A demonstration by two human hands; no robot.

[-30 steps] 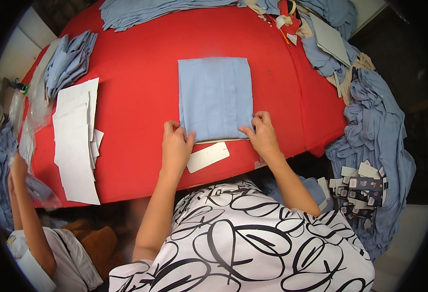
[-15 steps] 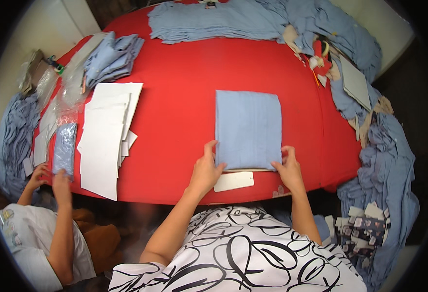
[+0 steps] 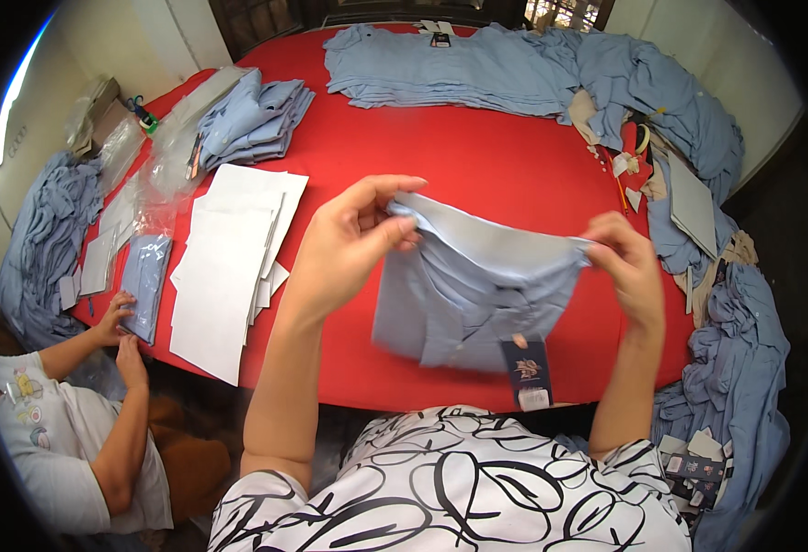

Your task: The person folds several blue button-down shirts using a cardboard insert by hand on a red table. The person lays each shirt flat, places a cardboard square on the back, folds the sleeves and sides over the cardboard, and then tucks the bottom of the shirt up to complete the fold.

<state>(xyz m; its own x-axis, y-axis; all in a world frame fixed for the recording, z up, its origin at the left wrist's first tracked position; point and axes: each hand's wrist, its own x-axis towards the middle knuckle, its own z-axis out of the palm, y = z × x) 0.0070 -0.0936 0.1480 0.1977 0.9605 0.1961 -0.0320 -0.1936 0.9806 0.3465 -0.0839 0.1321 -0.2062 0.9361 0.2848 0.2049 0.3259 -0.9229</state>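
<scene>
A folded light-blue garment (image 3: 477, 308) hangs between my hands, lifted above the red-covered table (image 3: 404, 152). My left hand (image 3: 358, 235) pinches its upper left corner. Its upper right corner is pinched in my right hand (image 3: 626, 267). The top edge sags between them and shows a pale inner side. From the lower right of the garment dangles a dark hang tag (image 3: 527, 375) with a small white label. What the garment hides on the table below cannot be made out.
White card sheets (image 3: 215, 285) lie stacked to my left. Beyond them sits a pile of folded blue garments (image 3: 255, 120). A person at the left handles a bagged blue garment (image 3: 146, 287). Laid-out blue garments (image 3: 450, 69) line the far edge; more (image 3: 739, 340) drape at the right.
The folded garment has come up off the table and tipped, so its tagged side shows. Both my hands have risen with it. The other person's hands now touch the bagged garment.
</scene>
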